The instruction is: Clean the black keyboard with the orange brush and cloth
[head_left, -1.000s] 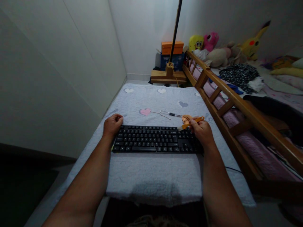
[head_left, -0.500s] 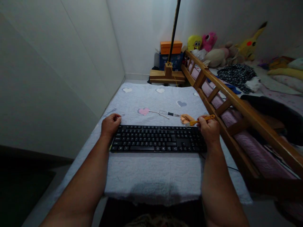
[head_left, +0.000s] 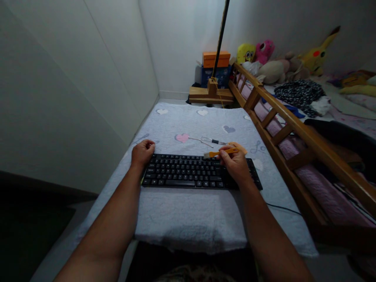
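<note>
White wall [head_left: 73,98] fills the left side of our view, and beside it a pale quilt [head_left: 188,223] with heart patches covers the tabletop. Our left hand [head_left: 142,152] sits at the far left corner of the black keyboard [head_left: 188,176], its grip closed with the fingers curled in; we cannot tell whether they clasp the edge or only press against it. The keyboard lies flat across the quilt, long side toward us, and we judge it stiff and fairly light, apt to slide on the soft quilt unless steadied at a corner or a short edge; the keys may be loose caps, so the frame seems the better place to take hold. Just over its top key row, right of the middle, the pale bristles of a small orange brush [head_left: 221,152] point left. We judge the brush very light, its handle stiff and its bristles soft, best held along the handle. Our right hand [head_left: 235,166] has its grip closed on that handle, the heel of the hand over the right-hand keys. Behind the brush lie a thin metal tool [head_left: 210,141] with a dark handle and an orange cloth [head_left: 241,147], both on the quilt near the keyboard. A dark cable [head_left: 282,208] runs right, toward the wooden bed rail [head_left: 293,127], beyond which plush toys [head_left: 272,68] are heaped.
</note>
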{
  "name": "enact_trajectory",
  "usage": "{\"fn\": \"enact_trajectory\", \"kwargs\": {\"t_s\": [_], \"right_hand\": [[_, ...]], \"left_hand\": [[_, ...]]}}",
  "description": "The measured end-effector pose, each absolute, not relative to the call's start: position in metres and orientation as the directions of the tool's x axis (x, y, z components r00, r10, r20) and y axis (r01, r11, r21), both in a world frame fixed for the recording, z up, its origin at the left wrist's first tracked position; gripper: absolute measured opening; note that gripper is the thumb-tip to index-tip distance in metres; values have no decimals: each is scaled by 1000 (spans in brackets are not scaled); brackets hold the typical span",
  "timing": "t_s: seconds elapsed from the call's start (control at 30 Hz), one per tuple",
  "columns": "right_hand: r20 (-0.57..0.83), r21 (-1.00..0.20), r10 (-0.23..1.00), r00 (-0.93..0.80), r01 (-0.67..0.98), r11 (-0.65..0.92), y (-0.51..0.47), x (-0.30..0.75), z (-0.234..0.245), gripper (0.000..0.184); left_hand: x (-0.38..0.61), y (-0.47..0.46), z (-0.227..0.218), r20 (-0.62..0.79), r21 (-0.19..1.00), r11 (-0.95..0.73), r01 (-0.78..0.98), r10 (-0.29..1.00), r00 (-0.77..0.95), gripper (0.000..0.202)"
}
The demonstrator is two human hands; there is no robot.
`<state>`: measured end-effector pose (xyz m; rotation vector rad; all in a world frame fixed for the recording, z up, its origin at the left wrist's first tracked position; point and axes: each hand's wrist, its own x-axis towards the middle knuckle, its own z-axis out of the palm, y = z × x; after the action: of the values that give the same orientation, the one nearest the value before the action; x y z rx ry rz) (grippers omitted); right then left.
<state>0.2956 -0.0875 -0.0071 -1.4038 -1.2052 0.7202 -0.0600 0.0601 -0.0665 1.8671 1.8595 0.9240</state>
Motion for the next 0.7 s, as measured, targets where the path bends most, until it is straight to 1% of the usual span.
{"fn": "enact_trajectory", "kwargs": {"t_s": [0.13, 0.27, 0.37, 0.53, 0.7], "right_hand": [[191, -946, 954, 230, 302, 117, -84, 272, -11, 31], [170, -946, 967, 189, 306, 106, -82, 261, -16, 32], [160, -934, 972, 173, 346, 92, -81, 260, -18, 32], [221, -871, 948, 229, 485, 86, -80, 273, -15, 27], [258, -843, 927, 271, 532, 79, -83, 290, -6, 21]], "left_hand": [[-59, 60, -66, 202, 655, -78, 752, 976, -75, 29], [-58, 59, -65, 200, 651, -74, 755, 977, -77, 28], [-57, 58, -65, 197, 655, -70, 753, 977, -80, 27], [-57, 59, -65, 192, 666, -73, 742, 978, -77, 28], [-56, 58, -63, 192, 664, -64, 745, 978, -86, 25]]}}
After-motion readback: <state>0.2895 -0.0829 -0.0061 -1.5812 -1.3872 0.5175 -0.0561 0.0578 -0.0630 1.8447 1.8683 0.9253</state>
